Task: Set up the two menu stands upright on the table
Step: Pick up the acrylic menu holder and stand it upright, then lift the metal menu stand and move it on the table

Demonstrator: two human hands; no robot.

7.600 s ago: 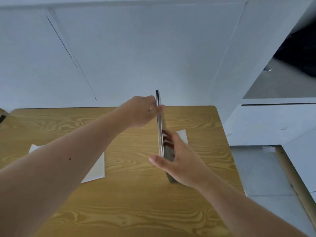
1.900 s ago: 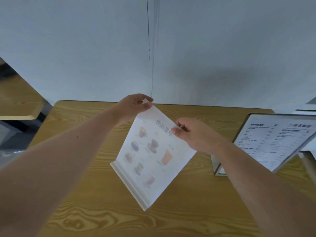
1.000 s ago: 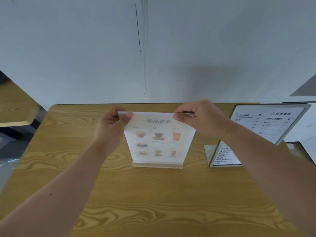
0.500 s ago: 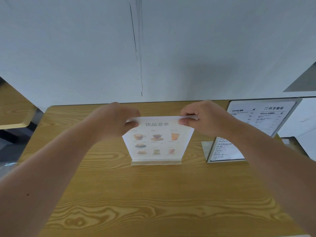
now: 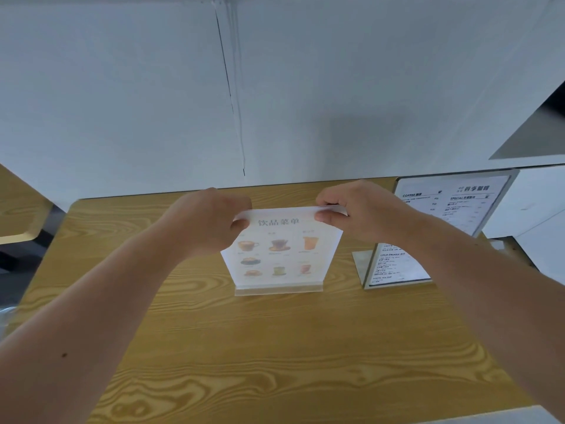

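Wood-grain table (image 5: 275, 347), bare foreground. Mid-table: drinks menu stand (image 5: 279, 255), upright on its base (top corners pinched by left hand (image 5: 211, 220) and right hand (image 5: 360, 214)); uneven release could topple it. Right: text menu stand (image 5: 428, 237), standing.

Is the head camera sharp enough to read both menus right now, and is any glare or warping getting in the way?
Head view: drinks menu washed out and soft, only its title readable; text menu shows headings, small print blurred; wide-angle bending at the table edges; no hard glare, one soft shadow on the wall.
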